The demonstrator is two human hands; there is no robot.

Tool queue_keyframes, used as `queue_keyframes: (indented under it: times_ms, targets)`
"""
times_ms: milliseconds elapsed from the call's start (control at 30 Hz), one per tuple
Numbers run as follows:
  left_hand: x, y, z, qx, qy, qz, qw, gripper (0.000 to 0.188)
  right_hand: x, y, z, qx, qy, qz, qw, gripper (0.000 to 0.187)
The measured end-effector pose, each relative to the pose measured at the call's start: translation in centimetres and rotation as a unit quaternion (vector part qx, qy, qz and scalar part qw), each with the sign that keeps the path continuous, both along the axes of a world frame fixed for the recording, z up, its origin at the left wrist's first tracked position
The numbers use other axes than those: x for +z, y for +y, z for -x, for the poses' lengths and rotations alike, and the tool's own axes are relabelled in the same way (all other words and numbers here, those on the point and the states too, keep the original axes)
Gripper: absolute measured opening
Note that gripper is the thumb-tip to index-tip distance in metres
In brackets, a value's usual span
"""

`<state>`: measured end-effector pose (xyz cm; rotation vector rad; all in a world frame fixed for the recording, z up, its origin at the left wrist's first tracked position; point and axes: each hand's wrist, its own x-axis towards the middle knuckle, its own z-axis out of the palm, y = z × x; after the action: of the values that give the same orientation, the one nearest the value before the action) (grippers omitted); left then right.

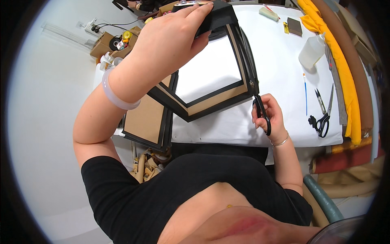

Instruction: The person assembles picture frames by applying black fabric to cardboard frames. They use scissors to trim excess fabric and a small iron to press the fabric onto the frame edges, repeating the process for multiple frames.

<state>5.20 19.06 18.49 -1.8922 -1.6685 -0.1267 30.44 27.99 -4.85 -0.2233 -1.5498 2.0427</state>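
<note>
My left hand (172,34) is closed around the top of a frame (215,98) with black edges and a tan inner face. It holds the frame tilted above the white table. Black strips run along the frame's right side. In my right hand (273,112) are black-handled scissors (265,121), with fingers at the handle loops. The scissors point up at the frame's lower right corner, beside a small metallic piece (252,84). Their blades are mostly hidden there, so I cannot tell whether they touch the strip.
Black-edged tan boards (144,120) lie stacked at the table's left front. To the right are other scissors (323,122), thread snips (320,101), a blue brush (305,94), a translucent bottle (312,52) and yellow fabric (341,75). A cardboard box (102,45) stands back left.
</note>
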Motion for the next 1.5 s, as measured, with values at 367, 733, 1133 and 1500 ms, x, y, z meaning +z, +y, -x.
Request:
queue_keyframes:
  times_ms: [367,733,1133,1500]
  targets:
    - [0.0,0.2,-0.2,-0.011,-0.002,0.003,1.0,0.055,1.1,0.6,2.2,0.007,0.027,-0.01,1.0,0.073]
    - [2.2,-0.4,-1.8,0.048,-0.029,0.103,0.993,0.054,0.6,0.3,1.8,-0.028,0.033,-0.037,0.998,0.07]
    - [2.2,-0.5,-1.7,0.04,-0.022,0.101,0.994,0.054,0.1,-0.3,1.4,-0.041,0.008,0.019,0.999,0.061]
    - [2.0,-0.7,-1.5,0.03,-0.005,0.1,0.994,0.053,1.1,0.0,1.0,-0.004,0.022,0.034,0.999,0.069]
